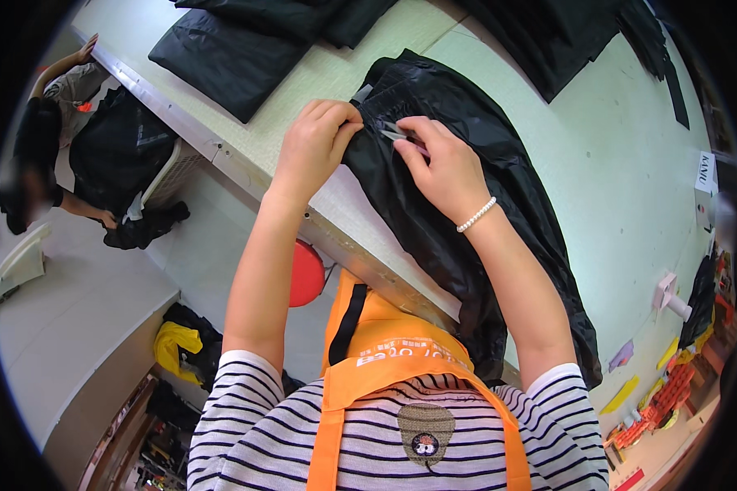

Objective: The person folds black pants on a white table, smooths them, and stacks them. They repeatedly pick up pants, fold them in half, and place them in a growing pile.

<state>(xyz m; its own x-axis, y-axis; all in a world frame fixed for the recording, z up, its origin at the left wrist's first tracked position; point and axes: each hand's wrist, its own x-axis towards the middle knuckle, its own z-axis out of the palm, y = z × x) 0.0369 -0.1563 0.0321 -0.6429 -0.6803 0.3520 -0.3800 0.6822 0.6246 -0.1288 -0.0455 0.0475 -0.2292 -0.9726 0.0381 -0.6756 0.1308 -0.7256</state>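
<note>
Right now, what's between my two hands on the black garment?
In the head view, a small silvery snipping tool held by the right hand points toward the left hand; under it is only a pinched fold of the black garment.

Small white sign (704,172), dark print, far right table edge; possibly card, blurred.

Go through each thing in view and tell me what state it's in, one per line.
Black garment: spread over the table edge, bunched at the top.
Left hand: fingers pinching the garment's fabric.
Right hand: holding a small metal tool against the garment.
Folded black garments: lying flat on the table.
Bead bracelet: on the right wrist.
</note>
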